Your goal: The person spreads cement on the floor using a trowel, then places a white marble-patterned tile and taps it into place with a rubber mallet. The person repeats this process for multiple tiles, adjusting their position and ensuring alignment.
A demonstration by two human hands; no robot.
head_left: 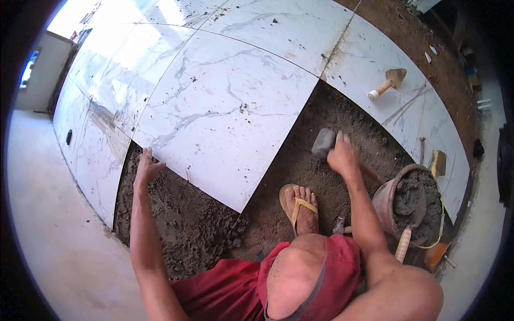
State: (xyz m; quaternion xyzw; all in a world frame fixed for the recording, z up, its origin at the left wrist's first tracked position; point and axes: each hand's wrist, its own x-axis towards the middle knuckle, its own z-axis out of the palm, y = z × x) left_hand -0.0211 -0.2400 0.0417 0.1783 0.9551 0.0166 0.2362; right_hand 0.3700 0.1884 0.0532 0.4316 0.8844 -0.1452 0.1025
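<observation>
My left hand (145, 170) reaches to the near left edge of a large white marble-patterned tile (230, 107). Its fingers are apart, with the fingertips at the tile's edge. In my right hand (344, 156) is a mallet with a blunt grey head (324, 143), held above the dark mortar bed (337, 112) to the right of that tile. Part of the mallet's handle shows behind my wrist; my fingers hide the rest of the grip. Rough wet mortar (182, 214) lies below the tile's near edge, between my left arm and my sandalled foot (301, 206).
A bucket of mortar (385, 200) stands at the right, a trowel handle (403, 245) sticking up beside it. Another trowel (395, 79) lies on tiles farther off. A yellowish sponge-like block (438, 162) is behind the bucket. A hammer-like tool (339, 224) lies near my foot. White wall (48, 214) rises at left.
</observation>
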